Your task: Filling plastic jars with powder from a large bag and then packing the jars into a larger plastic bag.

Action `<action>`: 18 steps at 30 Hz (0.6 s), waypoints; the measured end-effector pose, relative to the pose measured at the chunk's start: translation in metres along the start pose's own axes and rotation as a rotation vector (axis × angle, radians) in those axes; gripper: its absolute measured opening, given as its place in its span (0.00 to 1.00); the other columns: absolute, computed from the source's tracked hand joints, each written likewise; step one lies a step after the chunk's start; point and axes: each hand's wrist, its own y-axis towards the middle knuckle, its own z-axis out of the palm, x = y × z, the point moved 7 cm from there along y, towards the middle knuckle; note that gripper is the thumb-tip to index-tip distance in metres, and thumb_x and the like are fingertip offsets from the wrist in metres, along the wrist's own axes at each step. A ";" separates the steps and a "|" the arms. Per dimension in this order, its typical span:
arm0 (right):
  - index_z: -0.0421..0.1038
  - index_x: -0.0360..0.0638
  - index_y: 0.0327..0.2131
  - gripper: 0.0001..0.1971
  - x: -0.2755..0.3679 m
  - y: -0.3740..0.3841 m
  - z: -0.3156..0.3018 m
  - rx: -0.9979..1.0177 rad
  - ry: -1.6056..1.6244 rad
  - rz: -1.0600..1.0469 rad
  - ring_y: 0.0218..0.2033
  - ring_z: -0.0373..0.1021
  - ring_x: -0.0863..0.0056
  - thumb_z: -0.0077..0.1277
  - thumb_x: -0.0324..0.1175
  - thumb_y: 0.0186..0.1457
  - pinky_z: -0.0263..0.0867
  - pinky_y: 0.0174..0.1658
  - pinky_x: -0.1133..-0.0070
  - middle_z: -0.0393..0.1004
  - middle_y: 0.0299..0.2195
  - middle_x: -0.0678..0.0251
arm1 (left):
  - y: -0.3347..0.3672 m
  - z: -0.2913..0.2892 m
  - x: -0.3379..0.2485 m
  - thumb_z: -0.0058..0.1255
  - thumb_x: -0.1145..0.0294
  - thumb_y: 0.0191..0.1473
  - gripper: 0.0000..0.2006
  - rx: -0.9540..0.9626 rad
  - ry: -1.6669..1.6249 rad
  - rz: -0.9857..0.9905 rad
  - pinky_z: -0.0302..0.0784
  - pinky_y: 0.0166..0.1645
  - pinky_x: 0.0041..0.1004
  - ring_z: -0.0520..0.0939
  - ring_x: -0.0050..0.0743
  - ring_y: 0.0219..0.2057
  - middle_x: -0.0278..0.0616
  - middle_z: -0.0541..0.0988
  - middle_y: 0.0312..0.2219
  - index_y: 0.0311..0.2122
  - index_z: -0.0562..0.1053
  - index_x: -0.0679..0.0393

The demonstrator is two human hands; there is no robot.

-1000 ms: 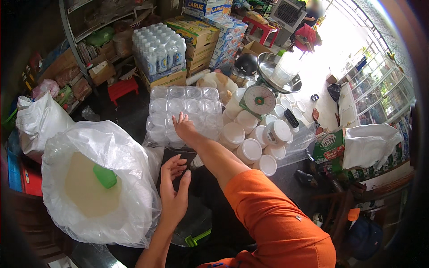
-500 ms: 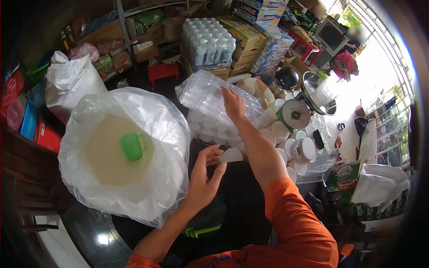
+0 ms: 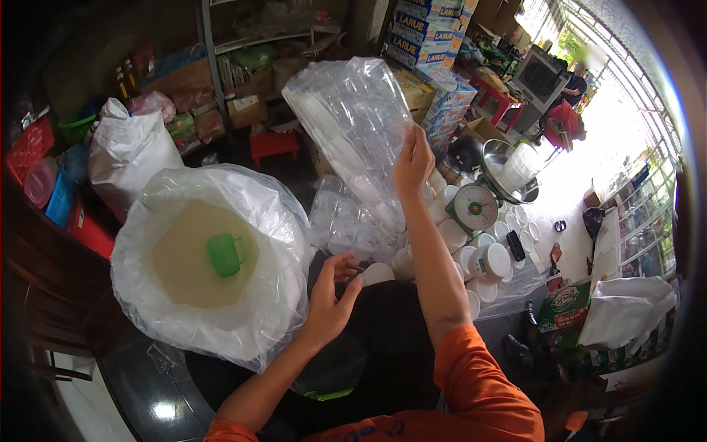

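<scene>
My right hand point(image 3: 414, 163) is closed on the gathered edge of a large clear plastic bag point(image 3: 346, 110), which it holds up. White round pieces, seemingly lids or cups, show through the bag's film. Below it lie several clear plastic cups or jars point(image 3: 342, 214), partly covered by the bag. My left hand point(image 3: 331, 298) is lower, with fingers curved and thumb apart, beside a white-lidded container point(image 3: 378, 274). Whether the fingertips touch that container is unclear. Left of my left hand stands a big plastic-lined sack point(image 3: 276, 295) of pale grains or powder, with a green cup point(image 3: 224, 255) resting on top.
A green dial scale point(image 3: 475, 208) carrying a metal bowl point(image 3: 530, 193) stands to the right, among several white-lidded tubs point(image 3: 490, 261). Behind are a red stool point(image 3: 274, 146), stacked cartons point(image 3: 434, 44) and a white sack point(image 3: 132, 151). Another person point(image 3: 574, 88) is far off at the right.
My right hand has closed on the clear bag and lifted it up, uncovering more of the clear cups beneath. My left hand stays beside the white-lidded container. The whole view has shifted slightly.
</scene>
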 end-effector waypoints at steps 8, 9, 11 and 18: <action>0.73 0.36 0.47 0.14 0.044 0.019 -0.156 -0.261 0.328 0.209 0.30 0.65 0.78 0.40 0.36 0.74 0.65 0.36 0.77 0.72 0.29 0.71 | 0.007 -0.011 0.011 0.56 0.65 0.65 0.24 -0.060 -0.001 0.077 0.73 0.55 0.31 0.75 0.27 0.48 0.41 0.74 0.53 0.62 0.65 0.59; 0.73 0.36 0.48 0.15 0.032 0.017 -0.172 -0.252 0.366 0.391 0.33 0.68 0.77 0.39 0.36 0.74 0.68 0.39 0.76 0.74 0.31 0.72 | 0.009 -0.010 0.015 0.52 0.56 0.68 0.31 -0.024 0.016 0.022 0.72 0.59 0.35 0.72 0.33 0.57 0.44 0.67 0.60 0.68 0.58 0.58; 0.73 0.34 0.49 0.17 0.027 0.018 -0.215 -0.369 0.418 0.339 0.36 0.69 0.78 0.39 0.38 0.75 0.68 0.43 0.79 0.74 0.37 0.69 | 0.007 -0.006 0.013 0.48 0.50 0.69 0.34 -0.065 -0.146 0.014 0.69 0.62 0.39 0.67 0.37 0.62 0.46 0.62 0.64 0.71 0.53 0.57; 0.70 0.36 0.57 0.24 0.012 -0.012 -0.258 -0.049 1.423 0.438 0.47 0.77 0.65 0.51 0.45 0.66 0.76 0.48 0.67 0.78 0.47 0.58 | -0.028 0.033 -0.069 0.30 0.35 0.70 0.41 0.011 -0.394 0.069 0.56 0.71 0.50 0.55 0.43 0.72 0.46 0.51 0.72 0.74 0.46 0.56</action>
